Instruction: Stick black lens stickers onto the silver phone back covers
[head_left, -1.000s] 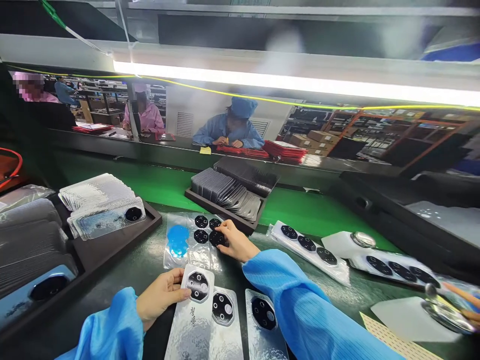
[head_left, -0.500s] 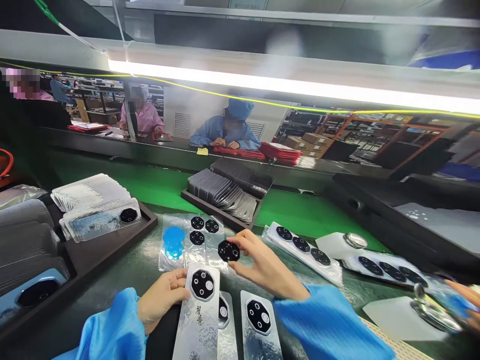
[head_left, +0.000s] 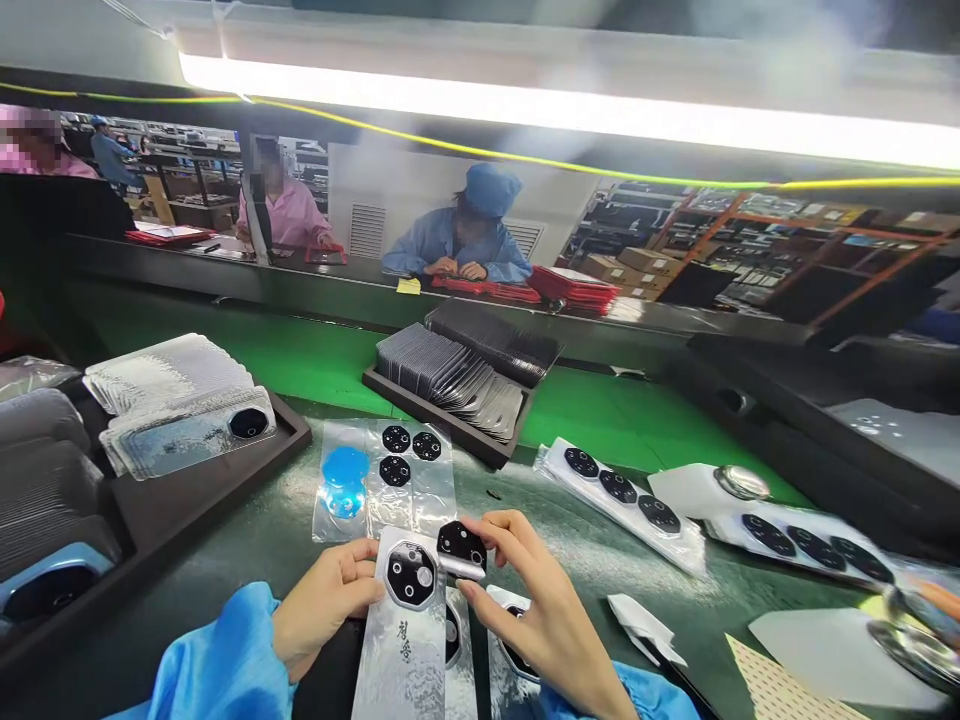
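while a dark tray (head_left: 295, 438) of silver plates (head_left: 180, 375) lies on the left side of the bench (head_left: 559, 500), the left hand (head_left: 322, 608) pinches a silver panel (head_left: 405, 660) by its upper left edge, thumb and fingers closed on it. beside that panel's upper right corner, the right hand (head_left: 544, 610) has a black disc (head_left: 459, 540) in a narrow finger-and-thumb pinch. farther right lies a bagged strip (head_left: 637, 518) near the bench's bright green far part.

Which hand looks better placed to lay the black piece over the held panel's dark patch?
Probably the right hand: it pinches the black piece right by the silver panel, whose edge the left hand holds.
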